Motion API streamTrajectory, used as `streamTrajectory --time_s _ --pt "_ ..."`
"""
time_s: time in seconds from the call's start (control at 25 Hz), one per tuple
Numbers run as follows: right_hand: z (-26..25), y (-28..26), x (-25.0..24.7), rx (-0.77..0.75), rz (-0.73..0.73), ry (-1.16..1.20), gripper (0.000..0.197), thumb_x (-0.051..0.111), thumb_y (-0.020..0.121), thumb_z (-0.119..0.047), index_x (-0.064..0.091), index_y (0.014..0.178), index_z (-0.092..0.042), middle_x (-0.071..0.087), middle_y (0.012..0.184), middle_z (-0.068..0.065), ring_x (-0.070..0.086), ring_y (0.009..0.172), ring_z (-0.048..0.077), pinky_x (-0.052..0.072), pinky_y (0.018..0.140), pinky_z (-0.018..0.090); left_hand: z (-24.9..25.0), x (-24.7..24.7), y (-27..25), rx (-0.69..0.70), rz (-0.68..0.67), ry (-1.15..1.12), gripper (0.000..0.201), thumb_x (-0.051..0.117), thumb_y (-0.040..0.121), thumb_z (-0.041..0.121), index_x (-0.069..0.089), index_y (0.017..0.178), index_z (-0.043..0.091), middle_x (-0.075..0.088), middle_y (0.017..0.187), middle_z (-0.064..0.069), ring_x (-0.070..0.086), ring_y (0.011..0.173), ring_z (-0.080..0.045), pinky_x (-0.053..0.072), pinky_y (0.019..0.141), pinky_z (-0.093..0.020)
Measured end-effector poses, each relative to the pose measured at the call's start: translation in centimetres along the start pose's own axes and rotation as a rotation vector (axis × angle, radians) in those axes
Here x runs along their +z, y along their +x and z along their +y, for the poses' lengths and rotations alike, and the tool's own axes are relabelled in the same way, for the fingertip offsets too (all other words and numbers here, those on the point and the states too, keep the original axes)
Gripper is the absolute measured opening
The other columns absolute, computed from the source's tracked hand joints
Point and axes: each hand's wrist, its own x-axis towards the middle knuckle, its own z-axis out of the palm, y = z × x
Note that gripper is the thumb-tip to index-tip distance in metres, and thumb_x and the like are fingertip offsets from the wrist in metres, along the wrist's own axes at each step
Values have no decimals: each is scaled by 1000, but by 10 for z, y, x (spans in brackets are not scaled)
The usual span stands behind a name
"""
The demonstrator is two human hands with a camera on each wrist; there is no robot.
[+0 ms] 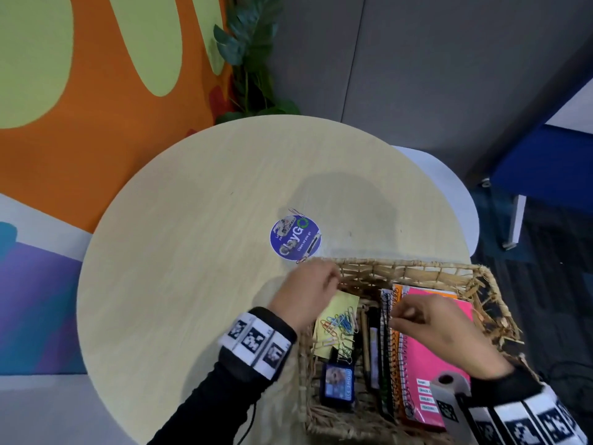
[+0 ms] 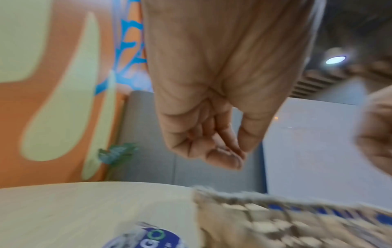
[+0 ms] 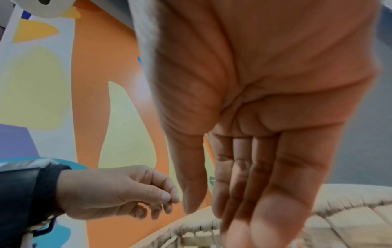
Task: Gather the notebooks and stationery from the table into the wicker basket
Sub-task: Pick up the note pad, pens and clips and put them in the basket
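The wicker basket (image 1: 401, 263) stands at the table's near right. In it lie a pink notebook (image 1: 426, 358), an orange spiral notebook (image 1: 396, 354), dark pens (image 1: 373, 342), a yellow note pad (image 1: 345, 300) strewn with coloured paper clips (image 1: 340, 322), and a small blue case (image 1: 337, 385). My left hand (image 1: 330, 281) hovers over the basket's far left corner with loosely curled fingers (image 2: 224, 151) and nothing in it. Over the notebooks' spiral edge is my right hand (image 1: 398, 316), fingers (image 3: 244, 184) nearly straight and empty.
The round pale table (image 1: 192, 252) carries a blue round sticker (image 1: 293, 239). Loose paper clips lie at the sticker's far edge (image 1: 296, 212) and near edge (image 1: 301, 260), and a small dark-and-white object (image 1: 313, 244) lies on its right side. A plant (image 1: 253, 59) stands behind the table.
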Motion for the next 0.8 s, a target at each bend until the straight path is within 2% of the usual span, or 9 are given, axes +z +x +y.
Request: streamTrajectory --time_s 0.08,0.12,0.24,0.32,0.44,0.56,0.68,0.76,0.8 --pt "-9 8 -14 -34 62 2 6 71 79 -29 70 81 -24 69 73 -9 64 68 6 48 61 21 -25 -21 20 -103 229 -63 20 49 94 15 66 102 10 69 102 -4 63 91 -19 53 86 -34" --pt "-14 13 -21 -37 86 12 4 71 80 -29 70 80 -25 69 72 -10 63 68 4 47 60 19 -42 -25 32 -161 278 -42 19 49 93 14 67 101 9 69 101 -5 64 91 -20 53 85 -35" --pt "-29 41 -44 -43 149 71 4 71 79 -26 70 75 -26 70 67 -8 65 64 6 48 59 12 -78 -11 66 -324 140 42 21 49 92 12 68 99 8 69 106 -9 64 97 -25 53 86 -36" --pt "-39 62 -57 -76 160 21 4 71 79 -24 70 75 -25 69 64 -10 65 69 2 48 62 8 -87 5 80 -338 19 84 18 54 91 13 68 98 5 70 105 -11 64 99 -28 53 86 -36" --pt "-62 99 -77 -141 132 -117 5 69 81 -23 72 80 -19 68 65 -9 63 60 7 49 64 17 -92 17 96 -324 -83 118 22 60 89 17 65 100 -1 68 108 -17 63 98 -30 49 85 -36" --pt "-87 151 -86 -236 100 -260 10 66 81 -18 72 82 -11 72 75 4 63 71 20 50 73 32 -93 17 110 -354 -190 181 29 55 93 15 60 113 -5 62 120 -20 60 110 -31 47 92 -34" --pt "-108 215 -64 -279 -7 -332 12 62 80 -14 71 84 -6 73 84 10 59 75 23 48 73 31 -93 17 108 -326 -197 188 24 51 94 15 56 111 -1 61 121 -16 57 113 -31 45 92 -35" --pt "-114 257 -35 -276 -81 -378 14 60 80 -12 70 87 -5 73 92 13 59 79 25 41 69 26 -95 13 97 -325 -97 51 7 52 91 13 55 88 8 64 101 -14 61 95 -28 45 77 -34" --pt "-114 276 -19 -264 -120 -399 15 60 81 -12 70 89 -4 72 95 13 62 84 26 38 68 25 -97 10 91 -332 -19 -32 9 53 89 12 53 81 12 62 89 -10 59 85 -24 42 69 -29"
